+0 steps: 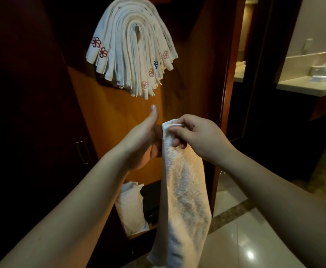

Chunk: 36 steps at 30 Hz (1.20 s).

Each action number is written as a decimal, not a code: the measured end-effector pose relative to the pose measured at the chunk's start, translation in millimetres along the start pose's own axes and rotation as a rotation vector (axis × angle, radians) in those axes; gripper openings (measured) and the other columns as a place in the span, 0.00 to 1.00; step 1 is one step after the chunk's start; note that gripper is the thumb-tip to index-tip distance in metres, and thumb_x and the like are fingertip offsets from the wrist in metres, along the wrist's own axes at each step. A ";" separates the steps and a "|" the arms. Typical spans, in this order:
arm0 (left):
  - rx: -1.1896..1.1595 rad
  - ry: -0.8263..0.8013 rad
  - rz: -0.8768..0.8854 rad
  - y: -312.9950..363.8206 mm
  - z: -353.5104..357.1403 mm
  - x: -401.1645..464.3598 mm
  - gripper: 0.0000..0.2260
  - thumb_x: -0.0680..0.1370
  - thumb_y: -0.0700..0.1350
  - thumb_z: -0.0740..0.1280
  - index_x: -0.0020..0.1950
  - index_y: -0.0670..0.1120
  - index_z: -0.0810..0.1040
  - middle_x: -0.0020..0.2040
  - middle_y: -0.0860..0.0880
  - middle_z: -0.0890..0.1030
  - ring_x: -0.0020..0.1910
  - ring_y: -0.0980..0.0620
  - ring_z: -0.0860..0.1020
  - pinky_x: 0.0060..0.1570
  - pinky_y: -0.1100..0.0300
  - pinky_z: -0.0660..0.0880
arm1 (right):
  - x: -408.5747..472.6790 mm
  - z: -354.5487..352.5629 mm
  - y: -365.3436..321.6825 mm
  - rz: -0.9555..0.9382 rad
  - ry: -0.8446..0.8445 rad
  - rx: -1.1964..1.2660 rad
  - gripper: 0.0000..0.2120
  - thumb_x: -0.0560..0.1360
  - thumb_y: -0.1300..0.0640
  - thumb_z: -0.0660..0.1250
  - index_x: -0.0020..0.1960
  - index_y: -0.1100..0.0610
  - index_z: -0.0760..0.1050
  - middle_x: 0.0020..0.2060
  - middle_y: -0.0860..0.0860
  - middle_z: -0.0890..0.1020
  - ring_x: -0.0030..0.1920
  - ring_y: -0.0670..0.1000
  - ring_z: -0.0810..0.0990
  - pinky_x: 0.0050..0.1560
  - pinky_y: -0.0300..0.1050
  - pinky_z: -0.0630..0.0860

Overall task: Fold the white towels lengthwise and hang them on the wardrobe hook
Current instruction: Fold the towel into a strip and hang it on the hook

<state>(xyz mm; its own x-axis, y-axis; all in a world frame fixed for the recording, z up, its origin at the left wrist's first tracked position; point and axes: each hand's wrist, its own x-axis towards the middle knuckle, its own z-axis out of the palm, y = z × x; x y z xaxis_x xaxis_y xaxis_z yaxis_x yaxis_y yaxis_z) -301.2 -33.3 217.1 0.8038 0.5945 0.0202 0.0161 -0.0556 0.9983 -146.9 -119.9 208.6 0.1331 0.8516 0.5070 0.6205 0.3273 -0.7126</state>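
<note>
Your biggest risk hangs above you: the thick fan of folded white towels with embroidered flower motifs [131, 49] already draped over the small metal wardrobe hook [136, 29] looks crowded, and in my judgement pushing one more strip over the top could shove the outer layers sideways and bring some down along the orange-brown wooden wardrobe panel [117, 117]. Next in size is the long white terry towel [185, 190] you hold, dangling from your hands toward the glossy tiled floor [235, 238]; its lower end is loose and may open out of the lengthwise fold or brush the floor if you lift it slowly. Your right hand [199, 136] has its grip pinched on the towel's top edge, fingers curled round the hem. Your left hand [142, 140] lies against the towel's far side with the thumb raised; its fingers are hidden, so I cannot tell whether that grip is closed on the cloth, and if it is not, one pinch carries the whole weight and the fold could slip. Counted: one hook, one towel in hand, a hung bundle too layered to count exactly, with seven flower motifs showing, two hands, and one white pillow-like pack [131, 207] low in the wardrobe.
</note>
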 end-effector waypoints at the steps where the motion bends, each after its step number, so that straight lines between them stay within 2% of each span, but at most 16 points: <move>1: 0.003 -0.019 -0.018 1.4 1.0 0.0 0.39 0.76 0.73 0.45 0.51 0.48 0.87 0.48 0.43 0.86 0.50 0.48 0.85 0.44 0.58 0.81 | -0.9 -1.3 -0.7 0.006 0.001 0.016 0.03 0.80 0.49 0.67 0.48 0.45 0.79 0.36 0.41 0.85 0.35 0.42 0.83 0.38 0.31 0.77; 5: 0.075 -0.041 -0.038 1.1 1.6 -1.5 0.43 0.67 0.78 0.47 0.52 0.48 0.85 0.48 0.43 0.86 0.50 0.48 0.86 0.43 0.59 0.81 | -2.7 -7.4 -5.3 0.012 0.018 0.072 0.05 0.81 0.50 0.67 0.47 0.46 0.79 0.35 0.41 0.85 0.33 0.41 0.83 0.37 0.28 0.75; 7: 0.167 -0.060 0.000 -0.2 0.9 -4.4 0.42 0.66 0.80 0.48 0.50 0.49 0.86 0.47 0.44 0.86 0.50 0.48 0.85 0.46 0.60 0.80 | -3.4 -8.2 -7.4 0.014 0.009 0.083 0.05 0.81 0.50 0.67 0.46 0.46 0.79 0.34 0.42 0.85 0.33 0.41 0.83 0.37 0.29 0.76; 9: 0.262 -0.080 0.032 1.5 -0.5 -7.7 0.37 0.69 0.79 0.52 0.51 0.52 0.85 0.48 0.46 0.86 0.51 0.49 0.85 0.48 0.60 0.80 | -5.2 -8.6 -9.0 0.005 -0.010 0.057 0.05 0.80 0.51 0.68 0.46 0.45 0.79 0.35 0.42 0.85 0.34 0.42 0.84 0.37 0.32 0.78; 10: 0.316 -0.089 0.044 2.9 -1.4 -9.1 0.32 0.71 0.76 0.56 0.54 0.54 0.84 0.49 0.47 0.86 0.52 0.50 0.85 0.50 0.58 0.80 | -6.4 -8.7 -10.0 -0.008 -0.022 0.030 0.05 0.80 0.51 0.68 0.46 0.44 0.78 0.35 0.41 0.85 0.35 0.41 0.84 0.37 0.31 0.78; 12: 0.433 -0.103 0.049 4.6 -3.8 -11.4 0.21 0.75 0.65 0.66 0.60 0.53 0.82 0.53 0.48 0.86 0.56 0.51 0.84 0.59 0.51 0.78 | -8.1 -9.3 -12.5 -0.039 -0.059 -0.045 0.06 0.80 0.51 0.67 0.45 0.43 0.76 0.35 0.42 0.85 0.36 0.38 0.83 0.36 0.28 0.76; 15: 0.496 -0.069 0.035 5.3 -7.5 -17.2 0.13 0.76 0.54 0.69 0.57 0.52 0.83 0.54 0.48 0.85 0.58 0.50 0.82 0.66 0.44 0.74 | -5.9 -10.8 -18.3 -0.048 -0.167 -0.204 0.05 0.81 0.50 0.66 0.46 0.42 0.75 0.36 0.41 0.82 0.39 0.35 0.81 0.36 0.27 0.74; 18: 0.529 -0.008 0.014 4.6 -13.2 -21.8 0.10 0.77 0.54 0.67 0.53 0.53 0.85 0.53 0.46 0.85 0.57 0.47 0.82 0.65 0.40 0.75 | -0.8 -12.3 -22.1 -0.015 -0.325 -0.292 0.03 0.82 0.51 0.63 0.54 0.42 0.74 0.43 0.41 0.83 0.42 0.39 0.82 0.36 0.34 0.78; 20: 0.499 0.022 0.006 3.1 -19.9 -22.6 0.08 0.80 0.50 0.68 0.53 0.51 0.85 0.53 0.45 0.85 0.57 0.46 0.82 0.64 0.41 0.75 | 1.5 -12.5 -21.5 -0.004 -0.387 -0.244 0.05 0.82 0.52 0.64 0.53 0.42 0.73 0.42 0.41 0.84 0.42 0.37 0.82 0.35 0.31 0.76; 22: 0.430 0.019 0.009 3.3 -26.7 -24.1 0.08 0.79 0.48 0.68 0.54 0.51 0.85 0.53 0.46 0.85 0.56 0.49 0.83 0.59 0.49 0.77 | 3.3 -12.4 -15.0 0.004 -0.413 -0.238 0.06 0.80 0.53 0.67 0.50 0.42 0.73 0.38 0.41 0.84 0.38 0.36 0.82 0.33 0.28 0.74; 25: 0.364 0.072 0.023 7.1 -37.6 -28.2 0.08 0.78 0.46 0.68 0.54 0.52 0.86 0.53 0.48 0.86 0.52 0.52 0.84 0.46 0.61 0.79 | 6.2 -13.8 7.8 0.114 -0.516 -0.362 0.04 0.78 0.49 0.71 0.48 0.43 0.75 0.35 0.39 0.84 0.35 0.38 0.83 0.33 0.31 0.74; 28: 0.340 0.151 0.025 11.0 -53.0 -33.2 0.09 0.80 0.43 0.67 0.50 0.51 0.87 0.49 0.49 0.86 0.46 0.54 0.85 0.39 0.65 0.79 | 10.9 -21.4 39.3 0.236 -0.621 -0.553 0.05 0.78 0.45 0.70 0.49 0.46 0.78 0.37 0.42 0.85 0.36 0.37 0.83 0.41 0.37 0.75; 30: 0.375 0.181 0.001 11.5 -61.0 -35.8 0.09 0.81 0.42 0.66 0.51 0.51 0.87 0.48 0.50 0.86 0.45 0.55 0.84 0.40 0.64 0.79 | 14.1 -27.8 51.4 0.289 -0.614 -0.608 0.10 0.77 0.44 0.70 0.55 0.47 0.80 0.42 0.43 0.84 0.41 0.40 0.83 0.44 0.38 0.75; 33: 0.469 0.201 -0.053 7.2 -67.8 -39.0 0.08 0.81 0.44 0.66 0.55 0.52 0.85 0.51 0.51 0.86 0.49 0.56 0.84 0.49 0.58 0.76 | 22.7 -38.3 50.0 0.254 -0.512 -0.726 0.18 0.77 0.42 0.70 0.64 0.47 0.78 0.46 0.38 0.77 0.46 0.40 0.76 0.43 0.37 0.70; 35: 0.518 0.271 -0.045 3.8 -72.9 -43.0 0.07 0.81 0.46 0.66 0.53 0.54 0.85 0.50 0.53 0.86 0.48 0.57 0.84 0.53 0.55 0.75 | 27.6 -46.2 40.5 0.178 -0.400 -0.733 0.16 0.78 0.41 0.67 0.62 0.48 0.78 0.42 0.38 0.74 0.43 0.40 0.74 0.39 0.37 0.68; 36: 0.519 0.311 -0.019 2.7 -76.2 -45.7 0.07 0.82 0.47 0.66 0.52 0.54 0.85 0.49 0.53 0.87 0.48 0.58 0.84 0.53 0.55 0.75 | 27.9 -48.6 36.1 0.132 -0.343 -0.677 0.12 0.79 0.41 0.66 0.57 0.46 0.78 0.41 0.39 0.75 0.42 0.41 0.75 0.38 0.38 0.68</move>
<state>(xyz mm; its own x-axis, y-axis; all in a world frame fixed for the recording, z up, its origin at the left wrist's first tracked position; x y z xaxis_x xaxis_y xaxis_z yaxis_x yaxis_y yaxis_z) -383.2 0.5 223.0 0.5899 0.8018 0.0955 0.3800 -0.3800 0.8433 -83.2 -104.2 220.5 0.0601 0.9816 0.1811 0.9685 -0.0134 -0.2488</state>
